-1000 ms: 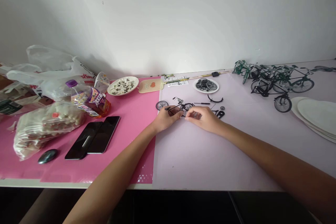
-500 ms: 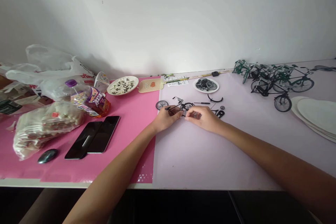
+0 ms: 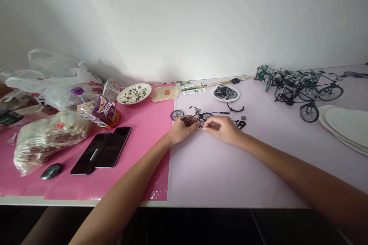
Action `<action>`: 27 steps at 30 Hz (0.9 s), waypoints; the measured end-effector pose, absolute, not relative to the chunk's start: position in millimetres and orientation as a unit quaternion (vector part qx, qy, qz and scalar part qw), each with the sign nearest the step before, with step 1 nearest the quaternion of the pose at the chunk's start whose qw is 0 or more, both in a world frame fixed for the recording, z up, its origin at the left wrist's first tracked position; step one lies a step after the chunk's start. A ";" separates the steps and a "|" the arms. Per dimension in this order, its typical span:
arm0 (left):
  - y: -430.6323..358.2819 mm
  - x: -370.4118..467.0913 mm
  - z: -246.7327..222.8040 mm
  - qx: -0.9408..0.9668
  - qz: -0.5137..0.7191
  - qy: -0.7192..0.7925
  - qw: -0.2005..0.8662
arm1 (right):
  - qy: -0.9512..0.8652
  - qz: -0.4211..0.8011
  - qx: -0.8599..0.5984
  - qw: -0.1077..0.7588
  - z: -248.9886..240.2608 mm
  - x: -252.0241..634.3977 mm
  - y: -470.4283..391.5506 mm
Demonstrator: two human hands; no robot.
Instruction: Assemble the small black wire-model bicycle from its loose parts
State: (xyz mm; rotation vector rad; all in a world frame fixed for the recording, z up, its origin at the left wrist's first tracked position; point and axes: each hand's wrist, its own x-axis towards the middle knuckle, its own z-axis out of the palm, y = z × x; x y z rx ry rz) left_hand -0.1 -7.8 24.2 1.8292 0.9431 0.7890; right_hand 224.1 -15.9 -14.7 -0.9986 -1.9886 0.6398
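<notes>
Black model bicycle (image 3: 198,116) pinched by two hands; two phones (image 3: 102,152) nearby.

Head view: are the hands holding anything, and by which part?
Both hands pinch the small black model bicycle on the table. The left hand grips the frame from the near side; the right hand meets it at the rear wheel end. Exact finger contact is too small to tell.
</notes>
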 end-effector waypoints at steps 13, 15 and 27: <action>0.4 -0.1 15.0 0.698 0.350 0.427 0.456 | -0.742 0.100 -0.364 0.554 -0.9 219.3 -22.9; 1.2 -0.6 14.1 0.695 0.352 0.430 0.456 | -0.745 0.105 -0.365 0.548 -2.2 220.1 -21.6; 1.0 -0.6 14.2 0.684 0.358 0.437 0.461 | -0.742 0.140 -0.364 0.545 -9.8 224.3 -15.7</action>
